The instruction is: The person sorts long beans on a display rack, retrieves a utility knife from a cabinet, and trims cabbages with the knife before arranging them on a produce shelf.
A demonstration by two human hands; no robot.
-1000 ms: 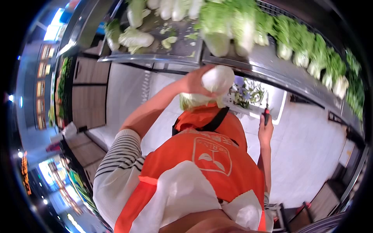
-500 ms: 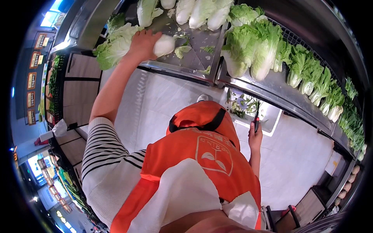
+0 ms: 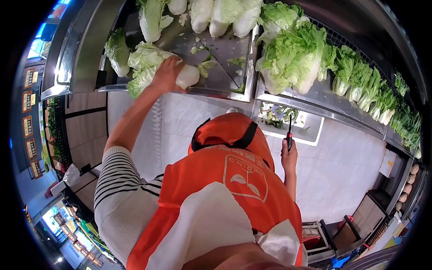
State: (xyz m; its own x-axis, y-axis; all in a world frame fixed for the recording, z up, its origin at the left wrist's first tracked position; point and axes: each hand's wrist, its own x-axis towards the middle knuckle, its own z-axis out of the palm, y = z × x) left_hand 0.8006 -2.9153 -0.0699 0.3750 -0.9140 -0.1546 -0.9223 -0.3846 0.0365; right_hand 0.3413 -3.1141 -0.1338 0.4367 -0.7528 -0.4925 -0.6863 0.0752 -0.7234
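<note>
My left hand (image 3: 167, 75) is wrapped over a napa cabbage (image 3: 188, 76) that lies on its side at the front edge of a metal display tray (image 3: 220, 83). Its white base points right and its pale leaves spread left, partly under my fingers. Another napa cabbage (image 3: 118, 53) rests just behind it to the left. Low on the right, my right hand (image 3: 289, 153) grips a knife (image 3: 289, 136) by its black and red handle, the dark narrow blade pointing forward, away from the cabbage.
More napa cabbages (image 3: 220, 18) line the back of the tray, with leaf scraps (image 3: 207, 66) scattered on it. Leafy greens (image 3: 346, 76) fill the shelf to the right. A white bin (image 3: 310, 132) with trimmings stands on the floor below. An orange apron (image 3: 216, 175) covers my front.
My left hand has drawn the held cabbage nearer to me and rightward along the tray, apart from the cabbage behind. The knife stays low in my right hand. The view has shifted slightly.
</note>
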